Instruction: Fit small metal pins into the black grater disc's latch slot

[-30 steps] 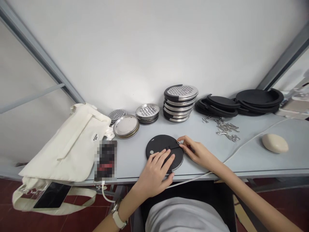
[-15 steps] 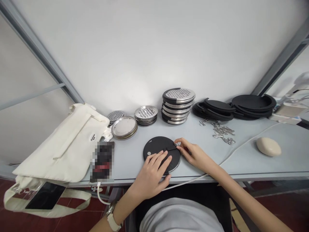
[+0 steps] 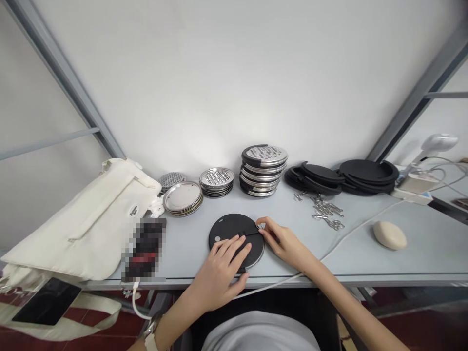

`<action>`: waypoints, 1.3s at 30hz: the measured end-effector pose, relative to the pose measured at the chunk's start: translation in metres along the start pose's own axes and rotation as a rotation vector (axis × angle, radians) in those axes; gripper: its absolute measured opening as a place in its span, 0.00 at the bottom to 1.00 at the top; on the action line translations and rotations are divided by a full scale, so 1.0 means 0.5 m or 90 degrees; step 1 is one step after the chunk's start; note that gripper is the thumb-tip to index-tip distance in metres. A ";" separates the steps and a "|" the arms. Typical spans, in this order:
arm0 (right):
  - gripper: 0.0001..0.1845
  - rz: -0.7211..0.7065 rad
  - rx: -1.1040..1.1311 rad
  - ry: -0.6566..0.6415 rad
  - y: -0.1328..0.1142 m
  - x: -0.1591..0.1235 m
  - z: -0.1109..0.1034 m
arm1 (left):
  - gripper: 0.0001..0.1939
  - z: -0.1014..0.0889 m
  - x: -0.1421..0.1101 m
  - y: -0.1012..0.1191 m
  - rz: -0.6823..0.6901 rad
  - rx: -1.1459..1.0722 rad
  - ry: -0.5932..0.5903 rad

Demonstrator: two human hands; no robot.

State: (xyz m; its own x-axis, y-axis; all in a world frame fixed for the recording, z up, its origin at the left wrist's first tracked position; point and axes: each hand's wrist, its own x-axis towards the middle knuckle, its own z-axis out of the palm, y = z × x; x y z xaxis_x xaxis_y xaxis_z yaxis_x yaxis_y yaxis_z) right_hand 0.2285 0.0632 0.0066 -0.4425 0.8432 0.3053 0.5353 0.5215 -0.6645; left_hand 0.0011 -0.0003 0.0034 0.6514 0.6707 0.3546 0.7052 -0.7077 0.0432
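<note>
A black round lid (image 3: 226, 226) lies on the table in front of me, a silver rim showing at its lower right edge. My left hand (image 3: 223, 273) rests on it with fingers stretched flat across its front part and the thumb near the front edge. At the lid's right edge, my right hand (image 3: 283, 243) pinches a small shiny metal clip (image 3: 260, 226) between thumb and fingers. The clip sits at the end of a dark strip across the lid; the fingertips partly cover it. A pile of loose metal clips (image 3: 327, 209) lies farther right.
Behind stand stacked grater discs in black holders (image 3: 265, 170), bare grater discs (image 3: 217, 180) and plain metal discs (image 3: 183, 196). Black holders (image 3: 367, 178) lie at right. A white cable (image 3: 347, 234) passes a cream mouse-like object (image 3: 389, 235). A cream bag (image 3: 87, 219) and blurred phone-like object (image 3: 144, 248) are left.
The whole scene has shifted slightly left and down as the camera turned. Both hands keep nearly the same places on the lid, the right still pinching the clip.
</note>
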 end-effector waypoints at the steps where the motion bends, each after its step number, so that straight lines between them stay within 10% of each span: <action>1: 0.10 -0.002 0.000 0.002 0.000 0.000 0.000 | 0.28 0.000 0.000 0.000 0.001 0.001 0.000; 39: 0.13 -0.013 0.045 0.032 0.022 0.001 0.002 | 0.29 0.004 -0.001 -0.001 -0.006 -0.026 -0.038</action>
State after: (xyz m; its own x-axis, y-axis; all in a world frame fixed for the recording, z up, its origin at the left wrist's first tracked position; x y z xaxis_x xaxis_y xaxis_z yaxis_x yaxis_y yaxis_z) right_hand 0.2336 0.0693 -0.0014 -0.4153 0.8385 0.3527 0.4727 0.5302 -0.7039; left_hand 0.0011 0.0004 0.0014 0.6614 0.6881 0.2984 0.6999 -0.7093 0.0841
